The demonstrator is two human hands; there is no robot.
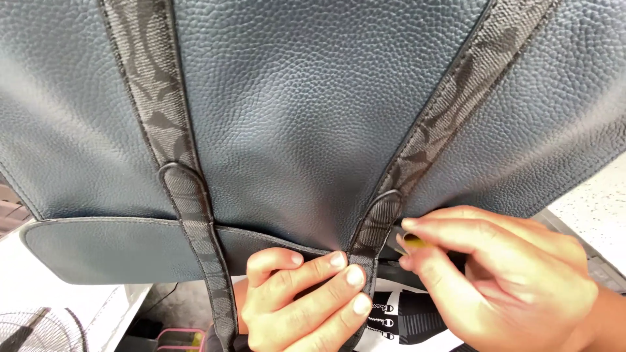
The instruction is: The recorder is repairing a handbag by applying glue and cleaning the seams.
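We see a dark blue pebbled leather bag (306,104) filling the upper view, crossed by two grey patterned straps. The left hand (297,300) curls its fingertips (338,261) against the bag's lower edge, just beside the right strap (391,195), pinching the leather. The right hand (502,274) closes narrowly on a small yellow-tipped tool (412,242), its tip touching the strap's rounded end. The left strap (189,189) hangs apart. Below the bag's edge lies open room, where a fan (32,329) shows at lower left.
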